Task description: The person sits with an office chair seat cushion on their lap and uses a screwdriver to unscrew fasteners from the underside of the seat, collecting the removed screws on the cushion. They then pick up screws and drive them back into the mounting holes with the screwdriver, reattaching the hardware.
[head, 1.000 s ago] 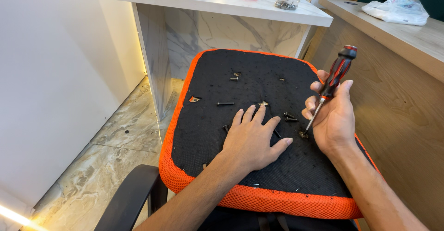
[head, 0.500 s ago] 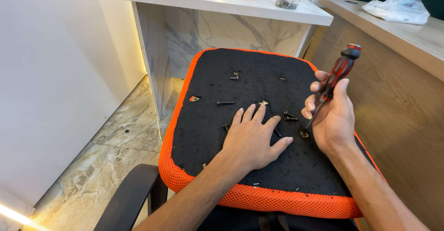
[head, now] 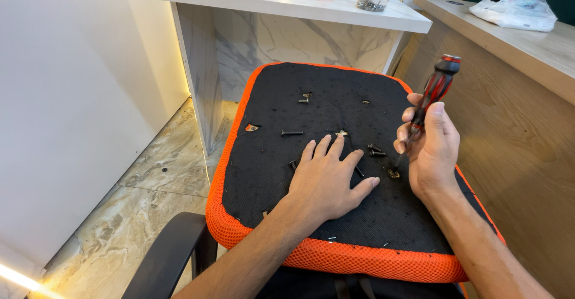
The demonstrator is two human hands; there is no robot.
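The upturned chair seat (head: 335, 119), black underside with an orange mesh rim, is my landmark. Left of it lie the marble floor (head: 150, 179) and the chair's black armrest (head: 165, 257) at its near-left corner. Towards the seat's left edge there is a small tear (head: 252, 128) in the black cloth, and just right of that a long black screw (head: 292, 133) lies loose. More loose screws (head: 305, 98) sit towards the far side.

My left hand (head: 326, 182) rests flat on the middle of the seat, fingers released and spread, grasping nothing, pressing the seat steady.

Right of it, my right hand (head: 432, 149) is clenched round the red-and-black screwdriver (head: 432, 94), handle up, its tip on a fitting (head: 393, 173) near the seat's right side. Two short screws (head: 376, 150) lie just left of the tip.

I judge the work partway: several screws are out and scattered, one is under the tip, and nothing is fastened to the seat.

Behind the seat stands a white marble bench (head: 287, 2); right of it, a wooden bench (head: 509, 41).
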